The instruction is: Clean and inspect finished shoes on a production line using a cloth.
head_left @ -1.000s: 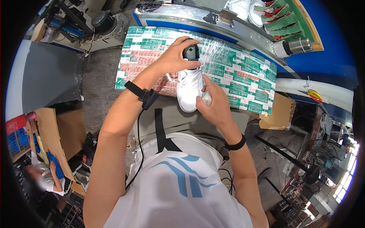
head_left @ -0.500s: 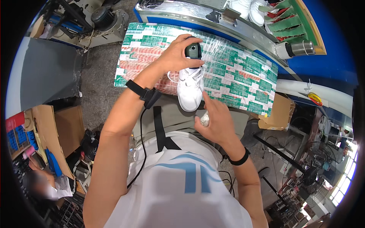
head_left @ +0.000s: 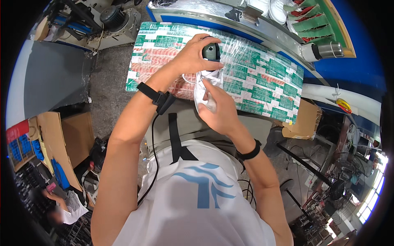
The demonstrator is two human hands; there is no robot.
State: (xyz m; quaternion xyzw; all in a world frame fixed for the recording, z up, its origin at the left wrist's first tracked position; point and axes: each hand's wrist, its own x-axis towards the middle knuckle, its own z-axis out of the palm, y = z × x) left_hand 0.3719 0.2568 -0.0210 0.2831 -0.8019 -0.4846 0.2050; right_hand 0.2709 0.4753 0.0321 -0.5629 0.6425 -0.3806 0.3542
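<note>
The left hand (head_left: 193,57) grips a dark grey-green shoe last (head_left: 211,52) that fills a white lace-up sneaker (head_left: 205,88), fingers curled over its top and holding the shoe toe-down above the near edge of the bench (head_left: 262,78), which is covered in green, red and white printed sheeting under clear film. A second ago the right hand (head_left: 219,110) lay along the sneaker's outer side; half a second ago it had dropped away beneath the sole, open. Now it is back on the shoe — palm cupped against the lower part, fingers narrow and pressed up toward the laces (head_left: 197,78), hiding much of the toe. The sneaker has also tipped slightly closer to the body. That return suggests the grip is being reset, so the shoe is steadied from both ends.

A black wrist strap (head_left: 154,96) with a cable sits on the left forearm, a black band (head_left: 249,151) on the right. Cardboard boxes (head_left: 61,139) stand at the left — another person sits low beside them.
</note>
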